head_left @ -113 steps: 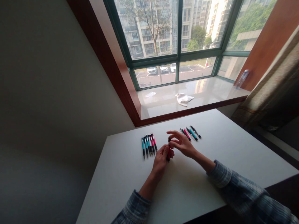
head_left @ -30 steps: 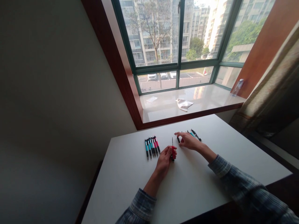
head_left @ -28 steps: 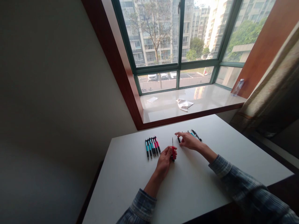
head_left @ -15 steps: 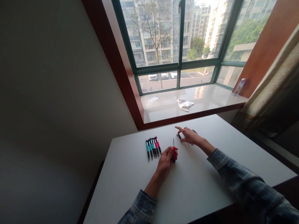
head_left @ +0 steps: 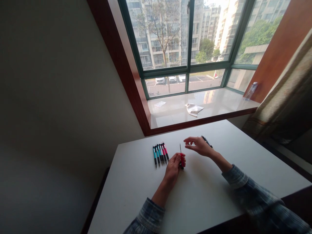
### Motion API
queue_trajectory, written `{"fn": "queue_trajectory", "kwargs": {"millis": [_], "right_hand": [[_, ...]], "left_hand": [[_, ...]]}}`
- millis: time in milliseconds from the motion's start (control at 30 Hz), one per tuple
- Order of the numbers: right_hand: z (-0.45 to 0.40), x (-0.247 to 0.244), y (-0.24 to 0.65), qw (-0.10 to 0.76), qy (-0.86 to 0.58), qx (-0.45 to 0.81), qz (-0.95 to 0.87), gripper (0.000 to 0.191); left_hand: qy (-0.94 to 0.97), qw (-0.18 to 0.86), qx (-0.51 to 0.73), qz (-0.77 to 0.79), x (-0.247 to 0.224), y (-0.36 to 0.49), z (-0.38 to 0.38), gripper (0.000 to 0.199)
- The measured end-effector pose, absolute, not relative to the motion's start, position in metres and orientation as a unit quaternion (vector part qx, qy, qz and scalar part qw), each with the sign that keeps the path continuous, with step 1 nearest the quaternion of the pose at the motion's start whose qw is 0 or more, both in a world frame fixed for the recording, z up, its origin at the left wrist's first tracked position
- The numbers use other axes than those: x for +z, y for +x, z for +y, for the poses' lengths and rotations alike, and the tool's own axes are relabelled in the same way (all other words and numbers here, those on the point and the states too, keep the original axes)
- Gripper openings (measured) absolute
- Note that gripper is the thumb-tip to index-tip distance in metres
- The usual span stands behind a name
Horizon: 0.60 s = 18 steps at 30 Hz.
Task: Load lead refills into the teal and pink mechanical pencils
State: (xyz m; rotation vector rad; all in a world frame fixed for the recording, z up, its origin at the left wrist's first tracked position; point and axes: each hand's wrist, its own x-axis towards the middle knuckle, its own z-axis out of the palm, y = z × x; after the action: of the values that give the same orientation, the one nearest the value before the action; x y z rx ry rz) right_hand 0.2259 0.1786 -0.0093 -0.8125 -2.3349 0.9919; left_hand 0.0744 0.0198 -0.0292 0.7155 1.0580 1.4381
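My left hand (head_left: 173,164) is wrapped around a red pen barrel (head_left: 181,159), held upright just above the table. A thin metallic tip (head_left: 180,148) sticks up from the barrel. To its right, my right hand (head_left: 198,146) hovers with curled fingers, thumb and forefinger pointing at the tip. A small gap shows between them, and what they hold, if anything, is too small to make out. Left of my hands lies a row of several pens (head_left: 160,154), turquoise, light and red with black grips. A black pen (head_left: 206,141) lies partly behind my right hand.
The white table (head_left: 136,188) stands against the wall and a window ledge. A crumpled white cloth (head_left: 194,109), a flat clear wrapper (head_left: 160,104) and a clear bottle (head_left: 251,91) are on the ledge. A curtain (head_left: 273,94) hangs at the right.
My right hand has drawn its fingers in and shifted slightly right. The small black piece at its fingertips no longer shows on the table. My left hand stays nearly still.
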Motion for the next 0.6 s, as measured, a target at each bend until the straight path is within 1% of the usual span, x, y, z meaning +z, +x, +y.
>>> {"fn": "queue_trajectory", "kwargs": {"millis": [133,400,467,600], "right_hand": [[0.145,-0.004,0.224,0.236,-0.235,0.483,-0.81,0.04],[0.128,-0.014,0.213,0.306,-0.243,0.591,-0.705,0.037],[0.127,-0.014,0.215,0.337,-0.254,0.609,-0.672,0.037],[0.127,-0.016,0.222,0.438,-0.322,0.621,-0.565,0.038]], "left_hand": [[0.321,0.553,0.609,0.469,-0.023,0.075,0.02,0.052],[0.414,0.505,0.569,0.5,-0.022,0.067,0.022,0.045],[0.422,0.499,0.566,0.502,-0.025,0.067,0.023,0.043],[0.394,0.491,0.575,0.522,-0.029,0.065,0.025,0.043]]}}
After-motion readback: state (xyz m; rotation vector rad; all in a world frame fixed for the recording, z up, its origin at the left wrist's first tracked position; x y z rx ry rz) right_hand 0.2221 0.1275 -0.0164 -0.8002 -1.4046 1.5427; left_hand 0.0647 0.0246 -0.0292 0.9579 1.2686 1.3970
